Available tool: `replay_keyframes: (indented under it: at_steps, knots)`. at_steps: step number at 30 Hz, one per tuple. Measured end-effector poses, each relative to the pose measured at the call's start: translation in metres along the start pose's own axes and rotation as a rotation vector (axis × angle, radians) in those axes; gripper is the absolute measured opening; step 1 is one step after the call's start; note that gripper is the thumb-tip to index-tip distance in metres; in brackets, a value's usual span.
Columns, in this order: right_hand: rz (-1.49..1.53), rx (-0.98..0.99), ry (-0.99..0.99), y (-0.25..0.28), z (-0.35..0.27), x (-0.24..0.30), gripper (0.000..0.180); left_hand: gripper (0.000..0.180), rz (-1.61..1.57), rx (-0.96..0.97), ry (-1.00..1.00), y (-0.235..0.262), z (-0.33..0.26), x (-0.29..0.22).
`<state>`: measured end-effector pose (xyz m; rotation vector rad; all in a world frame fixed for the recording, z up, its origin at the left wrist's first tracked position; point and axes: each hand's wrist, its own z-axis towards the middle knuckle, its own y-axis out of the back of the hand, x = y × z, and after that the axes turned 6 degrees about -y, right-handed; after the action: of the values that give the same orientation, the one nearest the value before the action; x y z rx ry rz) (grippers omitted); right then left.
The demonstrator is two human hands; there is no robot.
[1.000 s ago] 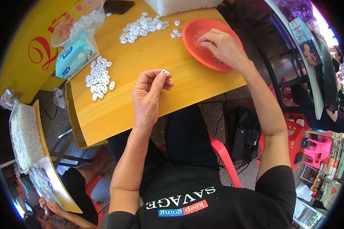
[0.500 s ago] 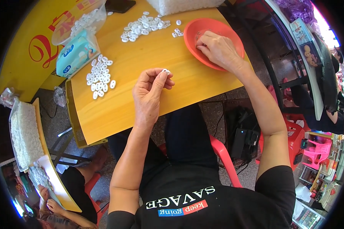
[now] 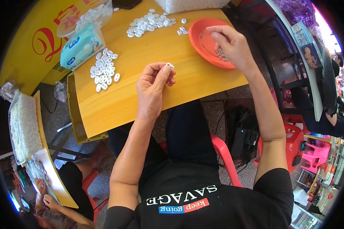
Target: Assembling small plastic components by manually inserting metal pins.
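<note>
My left hand (image 3: 153, 84) is closed above the table, pinching a small white plastic piece (image 3: 169, 65) between thumb and forefinger. Over the orange-red bowl (image 3: 201, 53) is my right hand (image 3: 234, 45), its thumb and forefinger drawn close together in a pinch. Whatever sits between those fingertips is too small to make out. Small thin metal pieces (image 3: 221, 55) lie in the bowl, partly covered by this hand. White oval pieces with two holes form one pile (image 3: 146, 24) at the back and another pile (image 3: 103, 70) at the left.
A light-blue tissue pack (image 3: 82, 45) and a clear container (image 3: 90, 19) of white pieces stand on the table (image 3: 141, 53) at the left. A dark phone-like slab (image 3: 124, 3) and a large clear bag (image 3: 191, 4) lie behind. Another person's hands (image 3: 46, 192) work at a side table.
My right hand has lifted from inside the bowl and shifted slightly right, uncovering the metal pieces. The left hand keeps its pinch on the white piece. The whole view has shifted slightly.
</note>
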<state>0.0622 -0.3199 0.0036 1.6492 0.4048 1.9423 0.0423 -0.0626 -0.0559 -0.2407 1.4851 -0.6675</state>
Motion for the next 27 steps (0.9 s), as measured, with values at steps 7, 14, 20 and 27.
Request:
replay_keyframes:
  at_steps: [7, 14, 20, 27]
  knots:
    - [0.574, 0.154, -0.063, -0.055, -0.052, 0.055, 0.017, 0.015, -0.138, 0.001, 0.025, -0.009, -0.016, -0.021]
    - [0.641, 0.228, 0.0, -0.077, -0.071, 0.083, 0.017, 0.015, -0.132, 0.006, -0.049, -0.008, -0.034, -0.043]
    - [0.592, 0.275, 0.056, -0.078, -0.074, 0.09, 0.018, 0.016, -0.067, 0.019, -0.097, -0.008, -0.045, -0.05]
    - [0.567, 0.277, 0.049, -0.075, -0.078, 0.094, 0.017, 0.016, -0.022, 0.018, -0.114, -0.009, -0.049, -0.055]
